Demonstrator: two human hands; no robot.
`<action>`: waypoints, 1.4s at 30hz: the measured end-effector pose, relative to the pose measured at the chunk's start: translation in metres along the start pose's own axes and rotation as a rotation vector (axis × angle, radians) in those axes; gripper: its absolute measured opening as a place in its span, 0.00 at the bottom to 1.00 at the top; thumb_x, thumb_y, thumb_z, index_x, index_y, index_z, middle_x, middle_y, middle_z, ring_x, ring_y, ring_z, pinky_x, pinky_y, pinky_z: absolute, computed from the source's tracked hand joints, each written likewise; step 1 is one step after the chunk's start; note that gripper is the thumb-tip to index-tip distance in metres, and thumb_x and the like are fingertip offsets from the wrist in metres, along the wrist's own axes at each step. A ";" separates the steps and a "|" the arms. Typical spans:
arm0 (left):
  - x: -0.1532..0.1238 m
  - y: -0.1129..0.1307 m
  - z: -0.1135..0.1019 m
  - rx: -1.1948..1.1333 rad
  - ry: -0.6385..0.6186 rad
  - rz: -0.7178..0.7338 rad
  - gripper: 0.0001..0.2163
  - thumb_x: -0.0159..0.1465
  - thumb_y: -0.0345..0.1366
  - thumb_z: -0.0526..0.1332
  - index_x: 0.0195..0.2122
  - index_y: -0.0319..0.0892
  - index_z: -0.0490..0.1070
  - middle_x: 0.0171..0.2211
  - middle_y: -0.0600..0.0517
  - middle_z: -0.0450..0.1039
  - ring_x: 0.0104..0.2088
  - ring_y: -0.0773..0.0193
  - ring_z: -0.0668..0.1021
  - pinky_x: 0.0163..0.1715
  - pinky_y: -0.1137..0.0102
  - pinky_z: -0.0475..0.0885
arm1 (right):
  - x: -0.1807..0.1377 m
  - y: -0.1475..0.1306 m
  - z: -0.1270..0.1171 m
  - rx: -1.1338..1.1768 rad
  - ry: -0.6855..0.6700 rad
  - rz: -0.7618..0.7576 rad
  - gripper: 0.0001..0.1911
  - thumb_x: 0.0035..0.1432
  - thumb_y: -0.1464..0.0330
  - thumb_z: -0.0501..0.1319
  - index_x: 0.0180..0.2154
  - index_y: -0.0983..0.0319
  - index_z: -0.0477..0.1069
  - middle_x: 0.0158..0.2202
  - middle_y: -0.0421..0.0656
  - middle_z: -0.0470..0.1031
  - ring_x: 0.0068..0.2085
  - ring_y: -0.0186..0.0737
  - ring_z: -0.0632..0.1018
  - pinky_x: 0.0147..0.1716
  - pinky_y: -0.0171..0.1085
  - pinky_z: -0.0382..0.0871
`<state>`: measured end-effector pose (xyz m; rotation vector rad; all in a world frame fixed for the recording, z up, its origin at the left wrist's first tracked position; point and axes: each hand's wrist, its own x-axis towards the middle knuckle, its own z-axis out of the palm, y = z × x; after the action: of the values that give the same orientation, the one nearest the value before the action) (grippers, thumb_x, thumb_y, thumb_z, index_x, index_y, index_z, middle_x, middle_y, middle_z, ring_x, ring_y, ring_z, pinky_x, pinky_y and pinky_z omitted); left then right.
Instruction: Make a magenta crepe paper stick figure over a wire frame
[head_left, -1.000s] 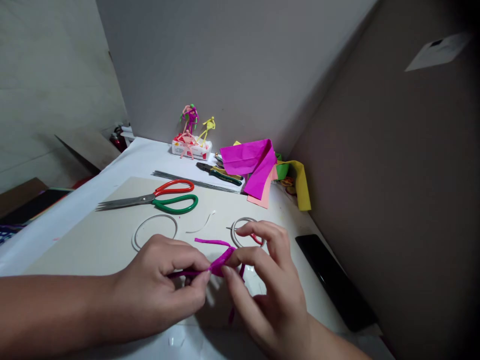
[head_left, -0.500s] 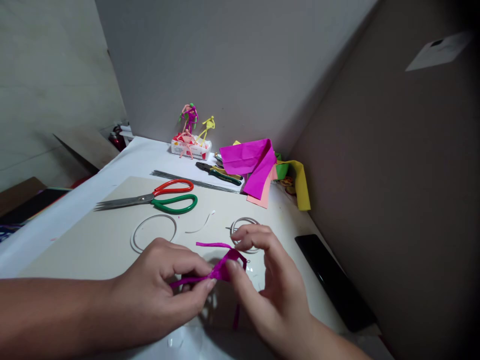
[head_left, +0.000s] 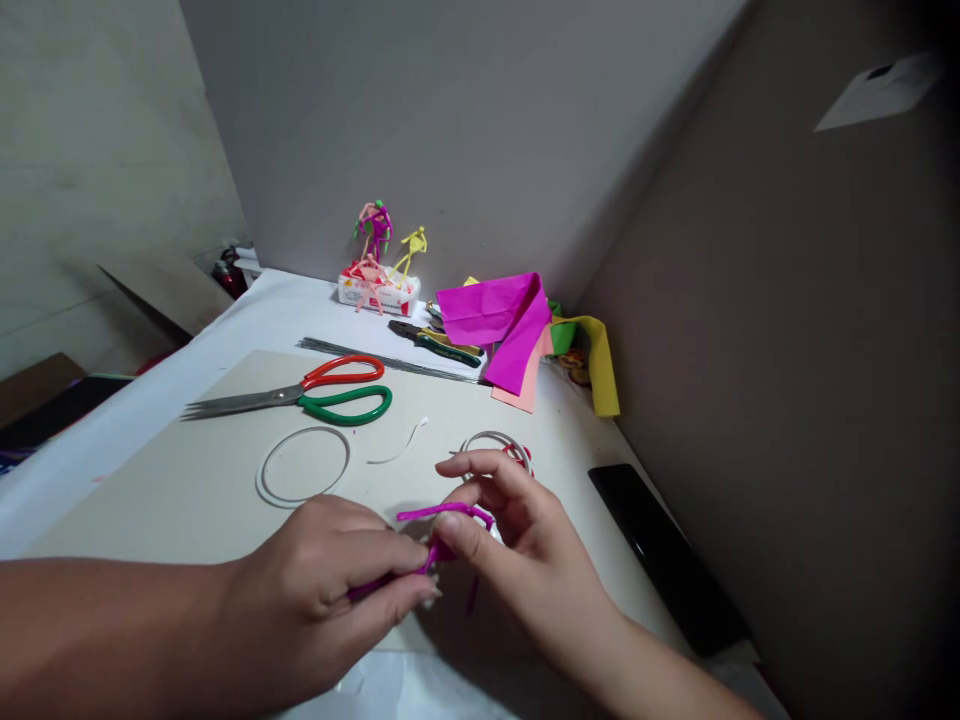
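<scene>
Between my hands is a magenta paper-wrapped wire figure with thin limbs; one limb points left and another hangs down. My left hand pinches its lower end between thumb and forefinger. On the other side, my right hand has its thumb pressed against the magenta paper, the fingers curled behind and partly hidden. Past my hands lie scissors with one red and one green handle, blades to the left. A white ring-shaped coil rests beyond my left hand, and a second coil sits behind my right fingers.
Small wrapped figures stand on a white packet at the back. Pliers and thin wires lie before magenta paper strips. A black phone-like slab is at the right, near the grey wall.
My right thumb and fingers have closed in over the magenta paper, which now shows less. The figure has turned slightly and its left-pointing limb sits lower.
</scene>
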<state>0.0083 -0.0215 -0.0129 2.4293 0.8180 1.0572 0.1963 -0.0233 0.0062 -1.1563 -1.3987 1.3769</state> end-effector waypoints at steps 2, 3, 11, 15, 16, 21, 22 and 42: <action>-0.001 0.000 0.000 -0.032 -0.017 -0.059 0.07 0.61 0.30 0.60 0.29 0.42 0.77 0.21 0.53 0.76 0.22 0.67 0.76 0.28 0.75 0.71 | 0.000 0.000 -0.001 -0.073 0.002 -0.082 0.07 0.55 0.68 0.62 0.37 0.61 0.73 0.31 0.41 0.74 0.32 0.35 0.74 0.33 0.35 0.68; 0.000 0.000 0.000 -0.078 -0.045 -0.115 0.07 0.61 0.31 0.60 0.28 0.42 0.77 0.21 0.52 0.76 0.23 0.67 0.76 0.28 0.75 0.71 | 0.000 0.000 -0.002 -0.105 -0.006 -0.126 0.05 0.56 0.68 0.62 0.34 0.62 0.75 0.30 0.42 0.75 0.32 0.36 0.74 0.33 0.35 0.68; 0.013 -0.006 -0.009 -1.092 -0.572 -0.858 0.17 0.57 0.49 0.64 0.30 0.36 0.76 0.23 0.47 0.78 0.22 0.65 0.78 0.26 0.73 0.73 | 0.006 -0.002 -0.008 0.003 -0.073 -0.226 0.05 0.54 0.71 0.65 0.30 0.62 0.80 0.33 0.46 0.76 0.37 0.39 0.76 0.39 0.38 0.70; 0.012 -0.013 -0.013 -1.272 -0.609 -0.874 0.18 0.55 0.49 0.67 0.34 0.36 0.79 0.24 0.47 0.79 0.21 0.68 0.78 0.24 0.76 0.71 | 0.006 0.000 -0.011 0.029 -0.087 -0.241 0.05 0.56 0.69 0.65 0.29 0.60 0.80 0.36 0.45 0.76 0.39 0.39 0.76 0.41 0.39 0.71; 0.013 -0.014 -0.015 -1.289 -0.609 -0.882 0.18 0.55 0.49 0.67 0.34 0.36 0.79 0.23 0.47 0.78 0.21 0.68 0.78 0.23 0.77 0.71 | 0.005 -0.001 -0.012 0.021 -0.089 -0.256 0.06 0.56 0.69 0.64 0.29 0.60 0.80 0.37 0.45 0.76 0.41 0.39 0.75 0.43 0.39 0.70; 0.018 -0.013 -0.023 -1.313 -0.618 -0.874 0.18 0.54 0.49 0.68 0.36 0.37 0.79 0.24 0.47 0.79 0.22 0.68 0.78 0.24 0.76 0.71 | 0.003 -0.006 -0.016 -0.059 -0.111 -0.372 0.07 0.57 0.73 0.63 0.34 0.58 0.81 0.37 0.44 0.75 0.48 0.39 0.72 0.48 0.37 0.68; 0.019 -0.012 -0.025 -1.277 -0.614 -0.870 0.17 0.55 0.48 0.68 0.36 0.38 0.79 0.24 0.48 0.78 0.21 0.68 0.78 0.24 0.76 0.71 | 0.003 -0.006 -0.017 -0.075 -0.109 -0.389 0.08 0.57 0.73 0.64 0.35 0.57 0.81 0.40 0.44 0.75 0.49 0.39 0.72 0.50 0.38 0.67; 0.027 -0.008 -0.019 -0.678 -0.352 -0.820 0.13 0.61 0.42 0.62 0.25 0.39 0.74 0.22 0.52 0.75 0.24 0.67 0.75 0.25 0.75 0.71 | 0.005 0.003 -0.009 -0.051 0.064 -0.123 0.11 0.57 0.64 0.63 0.25 0.63 0.74 0.25 0.41 0.72 0.30 0.35 0.70 0.32 0.35 0.65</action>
<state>0.0064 0.0038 0.0096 1.4228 0.9856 0.4490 0.2040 -0.0160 0.0033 -1.1184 -1.4416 1.2146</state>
